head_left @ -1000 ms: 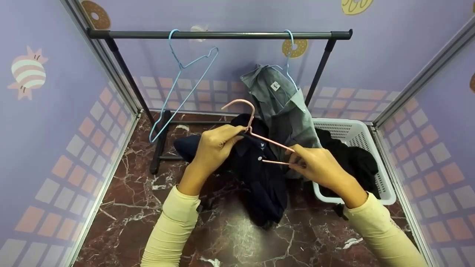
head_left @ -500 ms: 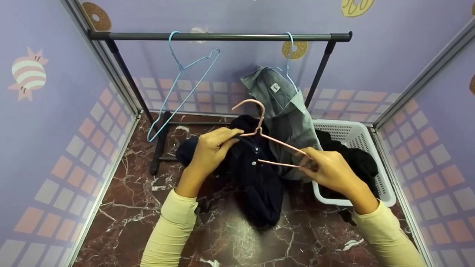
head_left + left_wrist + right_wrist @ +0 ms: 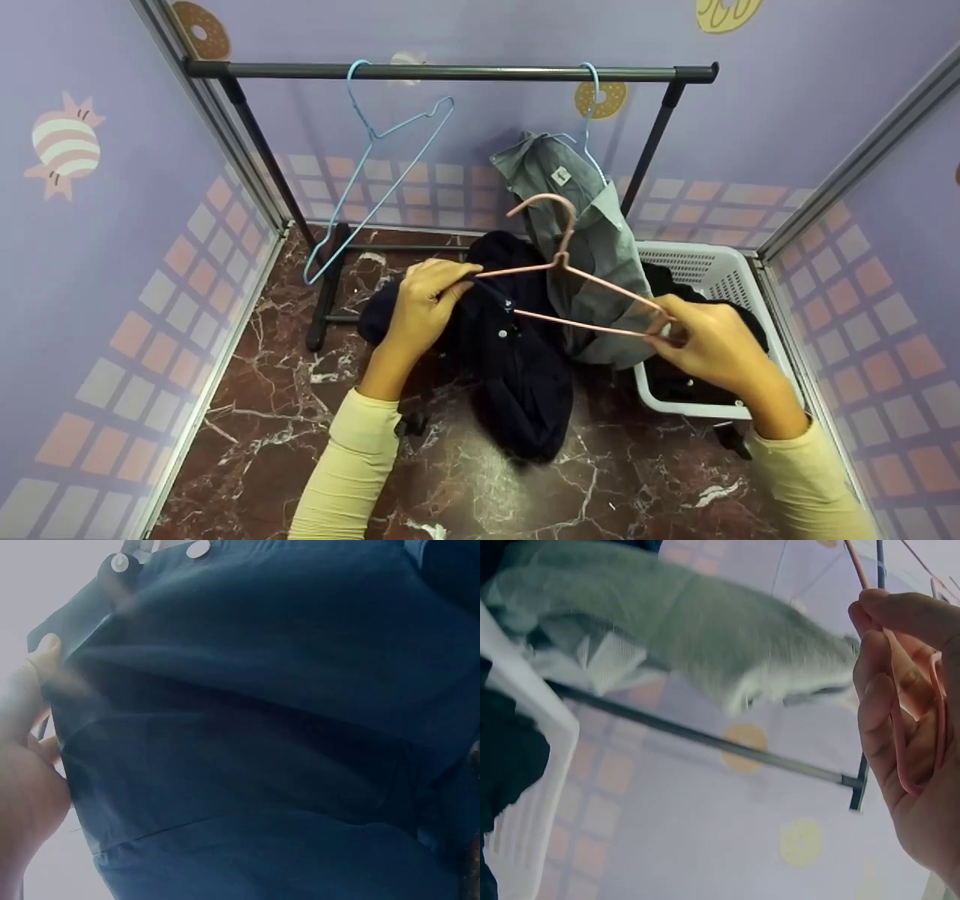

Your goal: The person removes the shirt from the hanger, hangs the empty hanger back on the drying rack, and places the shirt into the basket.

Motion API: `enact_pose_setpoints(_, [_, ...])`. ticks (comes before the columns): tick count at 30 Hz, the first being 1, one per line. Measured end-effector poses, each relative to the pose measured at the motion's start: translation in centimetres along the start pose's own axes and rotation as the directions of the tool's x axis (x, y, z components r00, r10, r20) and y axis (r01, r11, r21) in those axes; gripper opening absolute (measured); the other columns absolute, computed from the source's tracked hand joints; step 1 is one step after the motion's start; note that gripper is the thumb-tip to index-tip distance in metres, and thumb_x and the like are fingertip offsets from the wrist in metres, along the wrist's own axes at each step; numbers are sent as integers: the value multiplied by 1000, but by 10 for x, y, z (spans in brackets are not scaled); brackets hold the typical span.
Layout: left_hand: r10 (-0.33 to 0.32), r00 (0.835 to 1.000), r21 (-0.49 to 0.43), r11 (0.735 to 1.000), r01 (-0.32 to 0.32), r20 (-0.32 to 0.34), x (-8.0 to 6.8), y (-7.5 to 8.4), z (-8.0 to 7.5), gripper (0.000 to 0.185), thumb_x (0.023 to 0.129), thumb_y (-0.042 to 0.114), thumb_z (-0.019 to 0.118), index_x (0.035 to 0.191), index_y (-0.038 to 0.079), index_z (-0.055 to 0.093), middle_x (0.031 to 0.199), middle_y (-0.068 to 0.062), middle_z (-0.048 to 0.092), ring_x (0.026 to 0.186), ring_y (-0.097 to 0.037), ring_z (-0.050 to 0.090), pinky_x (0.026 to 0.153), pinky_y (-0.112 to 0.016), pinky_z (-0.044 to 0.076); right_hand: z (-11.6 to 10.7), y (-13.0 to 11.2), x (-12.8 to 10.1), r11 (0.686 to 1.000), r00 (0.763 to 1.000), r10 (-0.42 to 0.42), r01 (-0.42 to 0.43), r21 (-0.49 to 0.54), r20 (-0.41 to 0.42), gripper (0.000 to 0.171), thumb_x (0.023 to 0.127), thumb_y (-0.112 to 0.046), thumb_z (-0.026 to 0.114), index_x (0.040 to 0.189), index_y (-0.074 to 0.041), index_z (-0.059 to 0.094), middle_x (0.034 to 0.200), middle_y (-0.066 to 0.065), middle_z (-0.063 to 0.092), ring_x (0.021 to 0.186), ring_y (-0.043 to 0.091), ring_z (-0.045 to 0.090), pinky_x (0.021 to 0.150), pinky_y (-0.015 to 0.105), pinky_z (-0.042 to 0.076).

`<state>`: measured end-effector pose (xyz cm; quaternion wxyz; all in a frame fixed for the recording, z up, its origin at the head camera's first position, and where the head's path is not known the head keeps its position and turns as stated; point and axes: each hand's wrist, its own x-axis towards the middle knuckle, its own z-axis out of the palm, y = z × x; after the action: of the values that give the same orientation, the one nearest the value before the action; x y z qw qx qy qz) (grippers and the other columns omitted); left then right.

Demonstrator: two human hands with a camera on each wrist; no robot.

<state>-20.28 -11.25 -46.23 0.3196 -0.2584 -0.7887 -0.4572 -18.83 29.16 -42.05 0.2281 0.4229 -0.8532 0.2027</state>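
We saw the pink hanger [image 3: 560,260] right of centre, between left hand [image 3: 429,296] and right hand [image 3: 705,341]. The left pinched the navy garment [image 3: 521,382]; the right gripped the hanger.

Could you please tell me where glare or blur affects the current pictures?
Head view: a glare patch on the marble floor; left wrist view: bright haze washing out part of the left hand, with the navy garment dark and soft; right wrist view: the grey-green shirt looks blurred.

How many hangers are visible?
3: one bare blue wire hanger and another blue wire hanger bearing a grey-green shirt, both on the black metal rack; one pink wire hanger in the right hand. Others may be hidden.
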Motion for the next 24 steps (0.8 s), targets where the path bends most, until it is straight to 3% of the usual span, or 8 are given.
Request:
enact_pose_setpoints(6, [-47, 993, -132, 991, 33, -105, -2, -7, 4, 20, 94, 5, 72, 113, 6, 80, 110, -7, 79, 106, -23, 72, 98, -31, 55, -20, 10, -14, 996, 998, 67, -68, 64, 20, 41, 69, 0, 89, 104, -8, 71, 78, -11, 76, 62, 1, 67, 57, 14, 55])
enact_pose_setpoints(11, [-92, 983, -161, 985, 66, -158, 1, -6, 6, 20, 93, 0, 71, 112, 2, 79, 110, -9, 78, 105, -23, 73, 98, -29, 56, -44, 17, -25, 990, 992, 121, -124, 62, 44, 44, 65, 4, 90, 103, -10, 72, 79, -9, 76, 62, -2, 64, 56, 10, 53])
enact_pose_setpoints(15, [-160, 963, -162, 979, 126, -217, 0, -6, 11, 19, 91, -2, 72, 109, 0, 79, 107, -12, 78, 103, -26, 74, 97, -27, 57, -62, 21, -28, 991, 991, 123, -126, 53, 52, 43, 64, 6, 88, 101, -10, 72, 79, -5, 76, 63, -1, 64, 58, 8, 53])
enact_pose_setpoints(18, [-197, 947, -143, 976, 164, -255, -3, -6, 18, 18, 90, -2, 73, 107, -1, 80, 104, -14, 78, 101, -29, 75, 95, -28, 57, -72, 22, -28, 991, 991, 131, -131, 24, 31, 38, 64, 5, 87, 96, -11, 72, 77, -9, 74, 64, -4, 61, 58, 8, 51])
enact_pose_setpoints(21, [-204, 944, -120, 977, 178, -258, -8, -5, 25, 18, 90, -2, 74, 106, 1, 80, 104, -12, 79, 100, -28, 75, 95, -29, 58, -74, 22, -27, 990, 990, 139, -139, 3, 2, 35, 66, 3, 86, 94, -11, 72, 76, -13, 72, 64, -8, 57, 57, 8, 48])
enact_pose_setpoints(24, [-188, 956, -120, 979, 164, -224, -13, -1, 34, 18, 91, 0, 74, 107, 4, 81, 104, -9, 79, 101, -26, 75, 96, -30, 58, -68, 20, -24, 992, 992, 126, -126, -3, -15, 37, 65, 4, 87, 96, -10, 73, 76, -12, 72, 64, -7, 57, 56, 8, 48])
